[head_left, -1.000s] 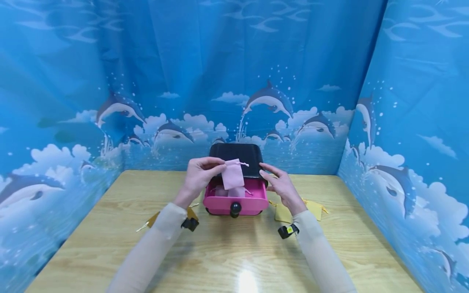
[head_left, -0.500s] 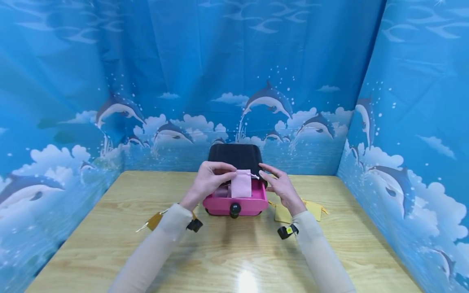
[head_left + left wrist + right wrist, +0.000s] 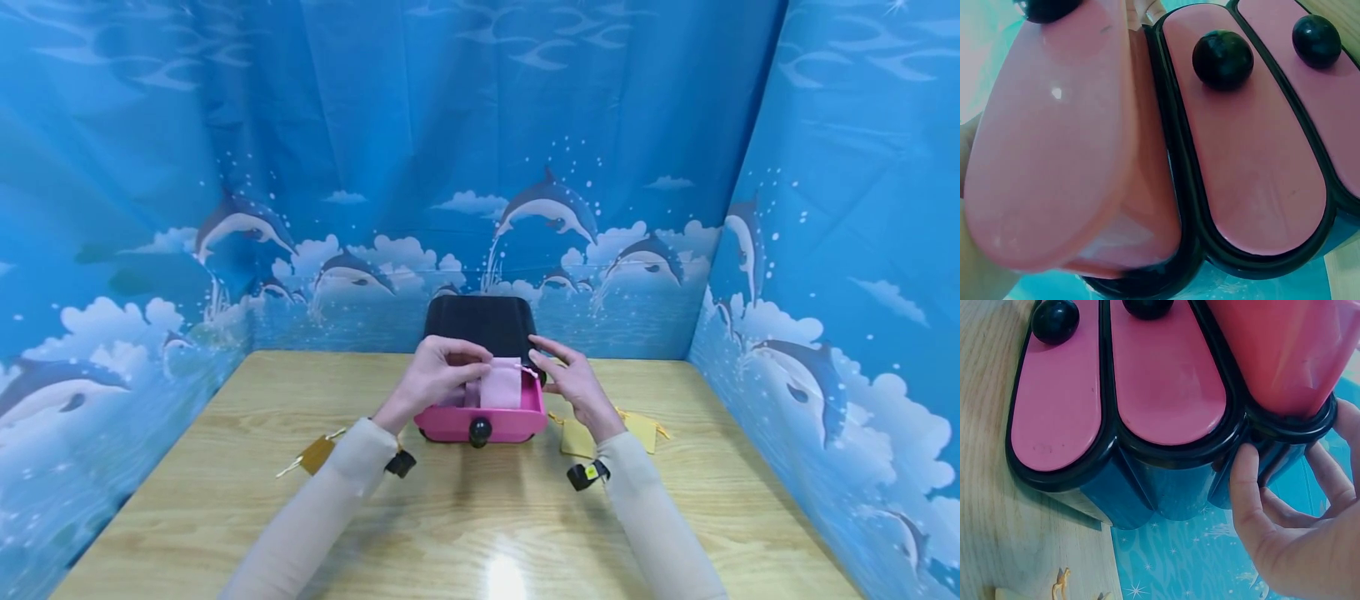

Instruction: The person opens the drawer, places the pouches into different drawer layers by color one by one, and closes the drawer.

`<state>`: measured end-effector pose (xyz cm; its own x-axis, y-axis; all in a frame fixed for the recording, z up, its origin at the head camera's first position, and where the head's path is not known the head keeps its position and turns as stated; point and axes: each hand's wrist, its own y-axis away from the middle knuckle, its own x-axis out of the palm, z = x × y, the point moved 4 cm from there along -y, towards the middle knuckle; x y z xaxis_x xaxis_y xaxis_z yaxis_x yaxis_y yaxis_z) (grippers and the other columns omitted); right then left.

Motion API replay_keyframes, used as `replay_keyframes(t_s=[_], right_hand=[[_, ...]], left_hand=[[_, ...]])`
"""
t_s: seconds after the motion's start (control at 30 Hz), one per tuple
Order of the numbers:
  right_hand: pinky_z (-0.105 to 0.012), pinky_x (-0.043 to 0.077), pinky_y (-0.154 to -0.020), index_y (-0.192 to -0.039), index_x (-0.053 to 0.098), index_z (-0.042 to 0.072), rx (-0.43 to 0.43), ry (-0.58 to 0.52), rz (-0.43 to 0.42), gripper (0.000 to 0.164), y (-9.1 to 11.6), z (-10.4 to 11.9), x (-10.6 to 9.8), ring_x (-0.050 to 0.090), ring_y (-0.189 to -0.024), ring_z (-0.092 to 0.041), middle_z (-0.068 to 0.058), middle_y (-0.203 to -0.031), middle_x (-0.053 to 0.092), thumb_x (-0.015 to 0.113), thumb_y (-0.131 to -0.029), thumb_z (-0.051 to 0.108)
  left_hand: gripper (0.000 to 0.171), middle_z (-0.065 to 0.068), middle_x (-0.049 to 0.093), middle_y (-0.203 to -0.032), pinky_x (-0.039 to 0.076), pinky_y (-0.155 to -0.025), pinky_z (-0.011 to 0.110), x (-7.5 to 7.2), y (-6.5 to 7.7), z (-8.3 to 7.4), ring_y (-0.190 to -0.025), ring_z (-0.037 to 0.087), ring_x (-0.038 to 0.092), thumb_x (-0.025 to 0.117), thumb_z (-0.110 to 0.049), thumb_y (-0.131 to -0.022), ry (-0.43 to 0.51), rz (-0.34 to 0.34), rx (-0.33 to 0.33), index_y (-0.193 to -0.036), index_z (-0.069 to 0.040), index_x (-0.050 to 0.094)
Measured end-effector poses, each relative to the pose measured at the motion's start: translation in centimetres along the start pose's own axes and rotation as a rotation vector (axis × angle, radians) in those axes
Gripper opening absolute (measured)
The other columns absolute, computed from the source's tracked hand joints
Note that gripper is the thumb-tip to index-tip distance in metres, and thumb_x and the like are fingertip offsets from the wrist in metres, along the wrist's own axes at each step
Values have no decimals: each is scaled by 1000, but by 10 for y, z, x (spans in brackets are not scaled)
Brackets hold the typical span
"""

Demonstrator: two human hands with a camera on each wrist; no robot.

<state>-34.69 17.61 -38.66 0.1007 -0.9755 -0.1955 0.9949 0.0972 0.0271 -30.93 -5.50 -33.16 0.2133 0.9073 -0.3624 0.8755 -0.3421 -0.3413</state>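
In the head view my left hand (image 3: 448,375) reaches over the pulled-out pink drawer (image 3: 442,425), its thumb and fingertips pinching the top edge of a pale pink drawstring pouch (image 3: 501,385). The pouch hangs down into the drawer, beside a darker mauve pouch (image 3: 452,400) partly hidden by the hand. My right hand (image 3: 573,385) holds the right side of the black drawer cabinet (image 3: 483,321); in the right wrist view, its bent fingers (image 3: 1245,472) rest against the rounded upper edge. The left wrist view shows mostly drawer fronts, with little of the left hand.
Two lower pink drawers (image 3: 1169,381) with black ball knobs are closed. Yellow drawstring pouches (image 3: 577,437) lie on the wooden table (image 3: 480,533) to the right, partly behind the right wrist. A brown-gold pouch (image 3: 317,454) lies at the left, by the left sleeve. Dolphin-print curtains surround the table.
My left hand has moved right and down, lowering the pale pink pouch from in front of the cabinet top into the open drawer. The right hand stays at the cabinet's side.
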Motion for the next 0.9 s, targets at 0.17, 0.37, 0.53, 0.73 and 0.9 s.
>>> replay_keyframes(t_s=[0.17, 0.37, 0.53, 0.73, 0.9], right_hand=[[-40, 56, -91, -143, 52, 30, -1, -10, 5, 52, -2, -2, 0, 49, -132, -30, -4, -157, 35, 64, -94, 44], [-39, 57, -90, -142, 53, 29, -6, -14, 3, 52, 1, 1, 1, 50, -132, -31, -4, -157, 36, 64, -93, 45], [-42, 55, -93, -142, 52, 30, -4, -1, -2, 53, 2, 1, 1, 48, -134, -32, -4, -157, 35, 64, -93, 46], [-42, 56, -92, -142, 53, 30, -3, -15, 2, 53, 2, 1, 2, 47, -134, -31, -4, -157, 35, 64, -93, 46], [-43, 55, -92, -141, 53, 30, 1, -12, -5, 52, 1, 1, 1, 47, -135, -31, -3, -157, 35, 64, -93, 46]], left_hand=[[14, 2, 76, -98, 59, -75, 31, 4, 0, 1, -83, 14, 71, 76, -14, -86, -81, 44, -13, -100, -17, 79], [14, -1, 76, -94, 58, -75, 29, 8, 0, 2, -80, 12, 68, 79, -14, -83, -204, 40, -29, -97, -18, 80], [15, -2, 76, -94, 57, -71, 26, 10, 0, 3, -78, 11, 65, 80, -14, -83, -299, 29, -16, -97, -18, 80], [16, 2, 76, -100, 56, -65, 24, 10, 0, 3, -74, 10, 65, 79, -10, -83, -320, 9, 49, -99, -14, 80], [13, 6, 76, -98, 57, -60, 25, 5, 0, 5, -64, 14, 65, 76, -8, -85, -215, -32, 37, -98, -8, 79]])
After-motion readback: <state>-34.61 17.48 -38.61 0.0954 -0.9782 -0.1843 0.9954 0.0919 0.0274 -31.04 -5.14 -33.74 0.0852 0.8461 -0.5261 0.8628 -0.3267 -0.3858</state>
